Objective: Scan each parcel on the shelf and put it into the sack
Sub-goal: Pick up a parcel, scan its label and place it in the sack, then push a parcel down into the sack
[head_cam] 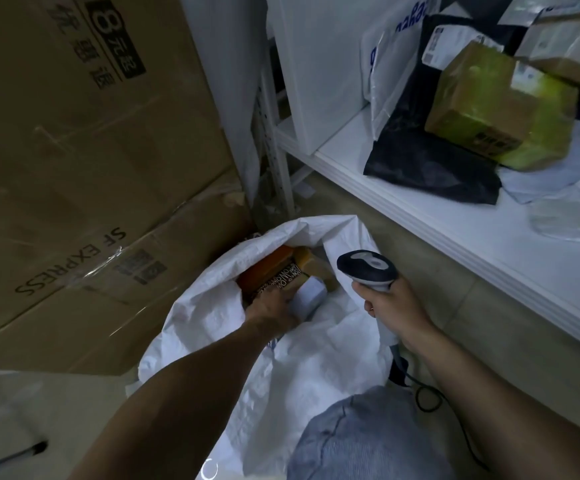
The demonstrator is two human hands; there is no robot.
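At the far left, large cardboard boxes (74, 133) are stacked, their brown faces creased, taped and printed in black. Just right of them a white sack (316, 358) of woven plastic is slumped on the floor, its mouth crumpled open. An orange packet (264, 265) and a tan box (311, 261) are seen lying inside. The left hand (271, 311) is reached into the mouth and is closed around a small parcel (307, 294), a brown carton bound with lettered tape and bearing a smooth white label. The parcel is therefore held at the mouth of the sack, touching the goods already in it. The step in hand is judged to be the drop. It would be done best if the parcel were lowered flat beside the other goods and released only once supported, so that the soft rim is not dragged inward and shut. Further right, a scanner (368, 268) with a rounded dark head and pale trim is gripped by the right hand (392, 306), held apart from the sack with its cable (427, 396) trailing. On the white shelf (454, 230) at the right, more parcels wait: a glossy white mailer (385, 71), a limp black bag (430, 157) and a taped carton (489, 105).
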